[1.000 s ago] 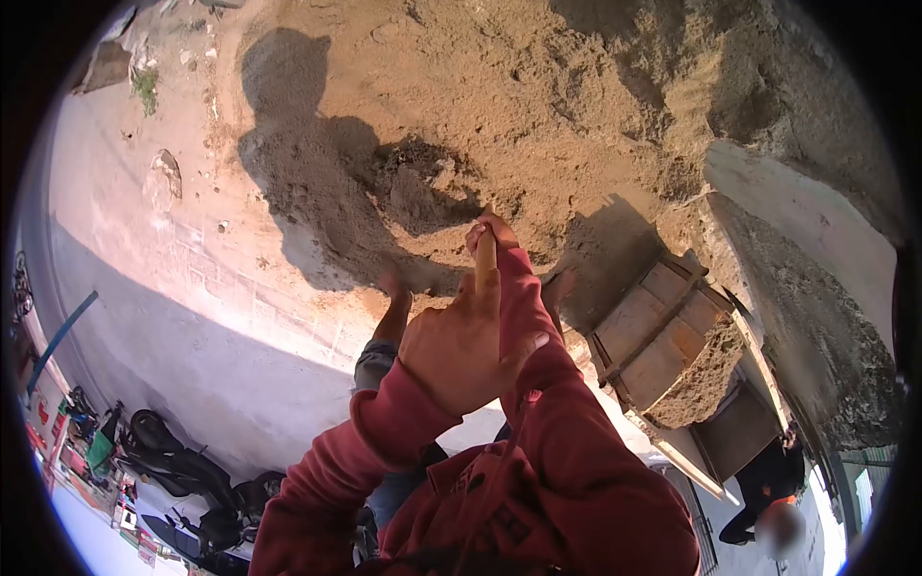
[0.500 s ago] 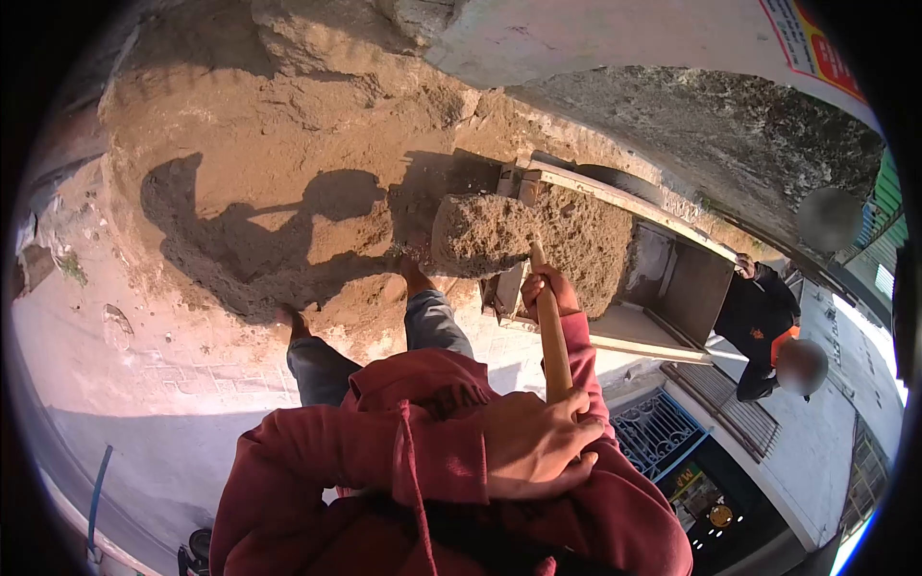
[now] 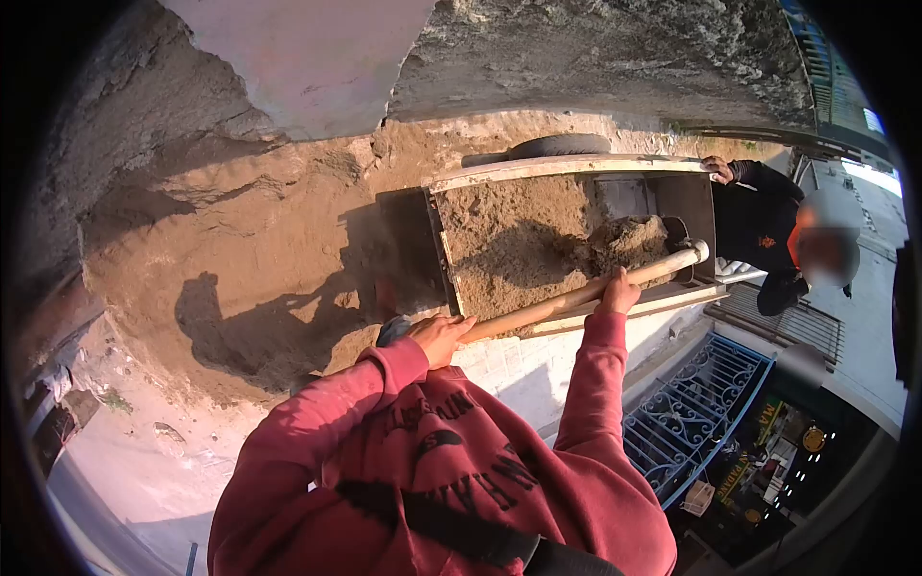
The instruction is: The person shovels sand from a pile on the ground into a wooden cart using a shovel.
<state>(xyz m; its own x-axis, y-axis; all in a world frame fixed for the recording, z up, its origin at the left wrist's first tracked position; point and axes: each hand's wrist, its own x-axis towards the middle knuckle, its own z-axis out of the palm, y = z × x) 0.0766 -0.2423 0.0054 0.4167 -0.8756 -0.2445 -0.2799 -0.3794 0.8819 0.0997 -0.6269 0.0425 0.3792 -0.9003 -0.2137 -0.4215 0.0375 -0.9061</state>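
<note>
Looking at a two-handed hold on a shovel (image 3: 547, 308), slanting from near left to far right over a wooden-sided cart (image 3: 576, 165). Got the left hand (image 3: 437, 339) closed around the left end of the handle, just beside the cart's near left corner. Got the right hand (image 3: 619, 291) wrapped around the same handle farther right, above the cart's near side. Can't really make out the blade, tbh. Can see a dark clump of sand (image 3: 629, 242) right up against the far side of the handle, near its right end, but can't tell how much of it sits on metal and how much on the pile below.

Also got a load of sand (image 3: 509, 206) covering the left and middle of the cart, with bare boards showing toward the right. Can spot a tire (image 3: 562, 145) along the far side, plus a rough grey wall (image 3: 595, 77) beyond it.

Over on the right, got another person (image 3: 754, 221) in dark clothes with a bit of orange, keeping one hand (image 3: 717, 170) on the cart's far right corner. To the left, just sandy ground (image 3: 279, 240) with a big shadow (image 3: 240, 331) across it. Near right, can see a blue metal gate (image 3: 687, 413) with scrollwork. Closest of all, got a red hoodie (image 3: 461, 451) with a black strap (image 3: 461, 528) across it.
</note>
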